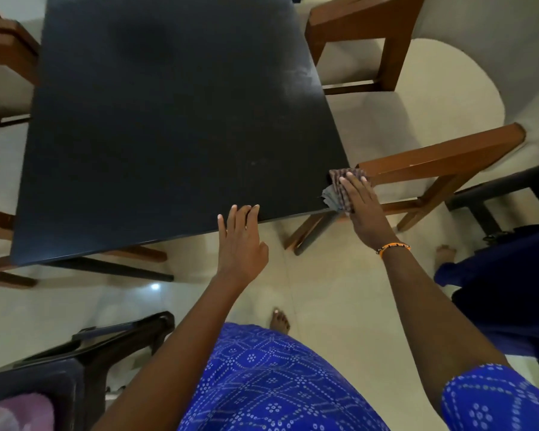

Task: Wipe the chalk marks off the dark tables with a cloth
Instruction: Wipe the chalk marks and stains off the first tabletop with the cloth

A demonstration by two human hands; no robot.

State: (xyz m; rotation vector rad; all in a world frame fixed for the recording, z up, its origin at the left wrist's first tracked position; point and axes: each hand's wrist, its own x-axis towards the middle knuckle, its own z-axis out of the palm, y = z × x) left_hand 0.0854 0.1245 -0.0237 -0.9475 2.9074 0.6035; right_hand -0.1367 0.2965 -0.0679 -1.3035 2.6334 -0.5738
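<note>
A dark square table (168,135) fills the upper middle of the view. Faint pale chalk smears (296,79) show near its right edge, and a few specks lie nearer the front. My right hand (363,209) presses flat on a folded checked cloth (339,189) at the table's near right corner, the cloth hanging partly over the edge. My left hand (241,241) has its fingers spread, the fingertips resting on the table's front edge, holding nothing.
Brown wooden chairs stand around the table: one at the far right (355,42), one at the right corner (433,169), others at the left (3,57). A black chair (75,362) sits at lower left. Another person in dark blue (495,290) stands at right on the pale floor.
</note>
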